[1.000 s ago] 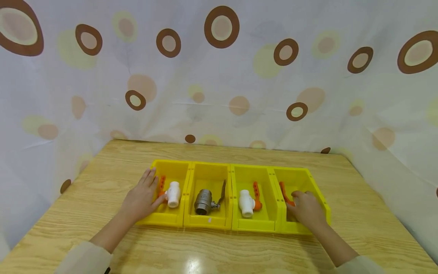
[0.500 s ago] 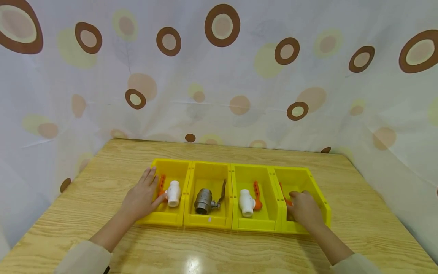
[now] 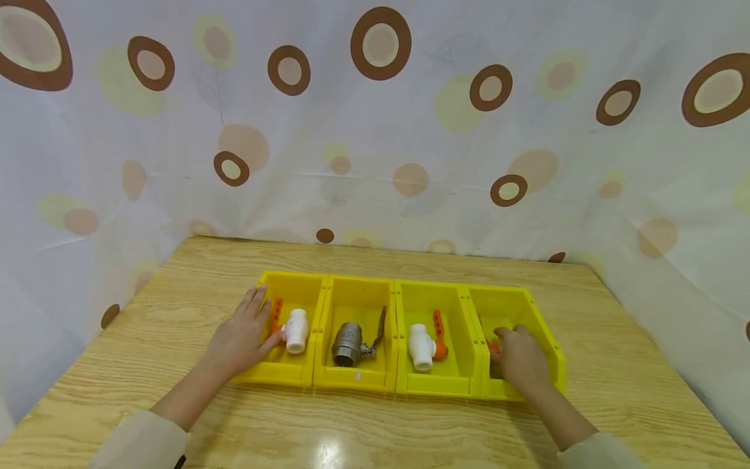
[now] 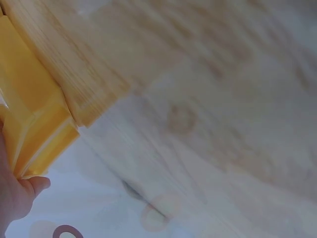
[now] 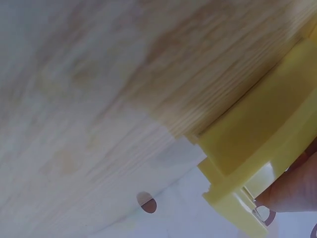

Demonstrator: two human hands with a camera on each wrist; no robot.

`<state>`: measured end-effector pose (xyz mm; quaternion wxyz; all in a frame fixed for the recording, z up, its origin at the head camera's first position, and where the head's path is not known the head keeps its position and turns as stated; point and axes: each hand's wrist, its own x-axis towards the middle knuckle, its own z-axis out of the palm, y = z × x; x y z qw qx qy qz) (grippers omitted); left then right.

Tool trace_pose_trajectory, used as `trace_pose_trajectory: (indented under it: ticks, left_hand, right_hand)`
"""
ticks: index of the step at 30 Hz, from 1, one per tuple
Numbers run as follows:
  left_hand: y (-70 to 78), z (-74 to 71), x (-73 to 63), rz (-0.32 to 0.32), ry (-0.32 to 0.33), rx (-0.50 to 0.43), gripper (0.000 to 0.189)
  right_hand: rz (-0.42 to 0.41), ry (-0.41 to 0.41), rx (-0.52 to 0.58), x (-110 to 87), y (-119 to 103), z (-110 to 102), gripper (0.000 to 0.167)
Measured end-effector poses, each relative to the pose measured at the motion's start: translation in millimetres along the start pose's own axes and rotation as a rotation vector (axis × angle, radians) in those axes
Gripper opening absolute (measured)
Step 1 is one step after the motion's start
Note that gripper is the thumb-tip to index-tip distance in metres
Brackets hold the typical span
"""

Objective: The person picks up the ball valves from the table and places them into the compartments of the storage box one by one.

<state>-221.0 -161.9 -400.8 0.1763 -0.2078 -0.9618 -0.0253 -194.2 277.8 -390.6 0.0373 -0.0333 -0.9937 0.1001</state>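
Observation:
Four-part yellow bins hold valves in the head view. My left hand (image 3: 239, 332) rests over the left wall of the leftmost bin (image 3: 275, 376), fingers fairly straight, its thumb inside beside a white ball valve (image 3: 296, 331) with an orange handle. My right hand (image 3: 523, 359) reaches down into the rightmost bin (image 3: 515, 299), its fingers curled at an orange-handled valve (image 3: 493, 347) that the hand mostly hides. Between them lie a metal ball valve (image 3: 348, 344) with a dark lever and another white ball valve (image 3: 421, 347) with an orange handle.
The joined bins stand in a row on a wood-grain table (image 3: 375, 423). A pale curtain (image 3: 375, 130) with brown circles hangs behind and at both sides. In the right wrist view, the yellow bin wall (image 5: 257, 119) stands beside the fingers.
My right hand has shifted slightly left within the rightmost bin, and less of the orange handle shows. My left hand stays in place.

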Motion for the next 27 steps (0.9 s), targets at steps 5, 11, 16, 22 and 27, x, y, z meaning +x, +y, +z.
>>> trace_pose_trajectory:
  ticks: [5,11,16,22,27]
  left_hand:
    - [0.9,0.7,0.2,-0.006,-0.012,-0.008,0.059]
    - [2.5,-0.3,1.5,-0.048,0.005,-0.088,0.056]
    - [2.0,-3.2,3.3,-0.115,0.076,-0.218,0.054]
    - [-4.5,-5.6,-1.1,-0.148,0.099,-0.259,0.057]
    - [-10.5,-12.7,-9.2,-0.133,0.123,-0.285,0.064]
  right_hand:
    - [-0.037,0.020,0.012,-0.9,3,-2,0.039]
    - [-0.167,0.258,0.148,-11.9,8,-17,0.034]
    - [-0.346,0.585,0.255,-16.9,12,-31,0.024]
    - [-0.442,0.699,0.262,-20.6,31,-41,0.028]
    - [-0.469,0.714,0.267,-25.8,50,-44,0.045]
